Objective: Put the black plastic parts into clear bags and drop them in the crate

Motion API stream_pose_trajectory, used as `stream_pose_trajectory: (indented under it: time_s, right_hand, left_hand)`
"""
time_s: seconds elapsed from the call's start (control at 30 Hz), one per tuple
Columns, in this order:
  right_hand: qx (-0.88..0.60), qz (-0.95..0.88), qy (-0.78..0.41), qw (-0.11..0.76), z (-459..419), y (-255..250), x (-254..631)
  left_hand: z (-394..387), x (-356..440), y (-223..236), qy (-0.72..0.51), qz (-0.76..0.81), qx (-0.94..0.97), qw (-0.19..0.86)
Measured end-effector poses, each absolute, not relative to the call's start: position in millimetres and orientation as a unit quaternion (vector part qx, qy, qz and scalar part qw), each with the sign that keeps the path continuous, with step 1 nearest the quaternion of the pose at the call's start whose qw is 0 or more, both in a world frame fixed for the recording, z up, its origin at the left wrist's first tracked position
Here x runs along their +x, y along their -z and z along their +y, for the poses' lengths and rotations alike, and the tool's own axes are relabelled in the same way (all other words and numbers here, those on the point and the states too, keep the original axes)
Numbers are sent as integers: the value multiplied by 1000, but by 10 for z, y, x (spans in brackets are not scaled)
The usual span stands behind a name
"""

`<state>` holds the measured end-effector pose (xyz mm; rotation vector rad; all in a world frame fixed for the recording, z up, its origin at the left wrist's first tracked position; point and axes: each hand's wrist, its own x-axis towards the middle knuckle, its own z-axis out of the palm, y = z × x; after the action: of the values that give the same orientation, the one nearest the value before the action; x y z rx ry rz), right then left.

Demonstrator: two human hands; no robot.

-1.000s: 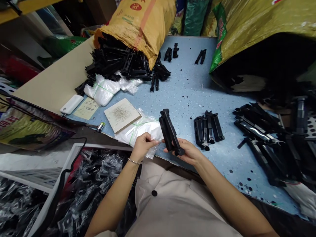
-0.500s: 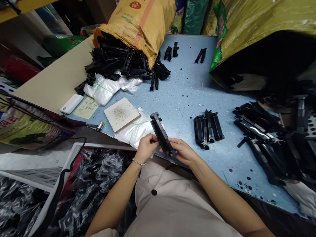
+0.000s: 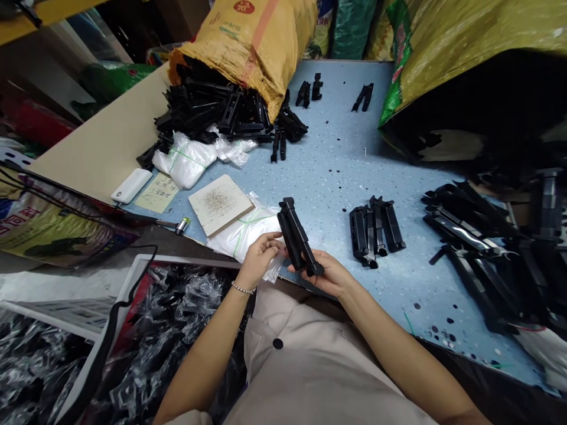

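My right hand is closed around the lower end of a long black plastic part, which tilts up and away to the left. It looks like two narrow bars side by side; I cannot tell whether they are joined. Just left of it, my left hand has thumb and fingertips pinched together, beside the part's lower half. What these fingertips hold, if anything, does not show. Under and behind the left hand lies a stack of clear plastic bags with a green tie, partly covered by a pale square board.
Black parts spill from an orange sack. A short row of them lies to my right, beside a larger heap near a yellow sack. A white power bank sits left; below, a crate holds bagged parts.
The black part has turned and shifted slightly right in my right hand, showing its two bars more clearly. My left hand has drawn back a little to the left from it.
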<state>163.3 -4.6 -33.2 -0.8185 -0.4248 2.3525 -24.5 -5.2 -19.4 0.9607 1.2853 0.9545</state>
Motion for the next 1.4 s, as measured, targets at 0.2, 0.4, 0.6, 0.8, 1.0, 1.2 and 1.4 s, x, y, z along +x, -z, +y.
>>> stream_pose_trajectory:
  time_s: [0.2, 0.4, 0.6, 0.8, 1.0, 1.2, 1.4]
  right_hand:
    - [-294, -151, -885, 327, -14, 369, 1680]
    - [-304, -152, -887, 313, -33, 358, 1719]
    - [-309, -136, -889, 309, -73, 418, 1623]
    - [-285, -145, -889, 326, -46, 354, 1674]
    - [-303, -154, -882, 325, -53, 339, 1733]
    - [-338, -210, -868, 297, -118, 294, 1606]
    - [-381, -226, -828, 345, 46, 340, 1662]
  left_hand:
    - [-75, -296, 142, -352, 578, 444, 587]
    - [-42, -281, 182, -399, 565, 406, 597]
    - [-38, -285, 202, -381, 568, 434, 586]
    - [-39, -259, 254, -385, 599, 443, 544]
    - [-43, -282, 241, -392, 591, 410, 573]
    - [-41, -193, 232, -381, 646, 476, 459]
    - [-80, -370, 122, -464, 584, 348, 568]
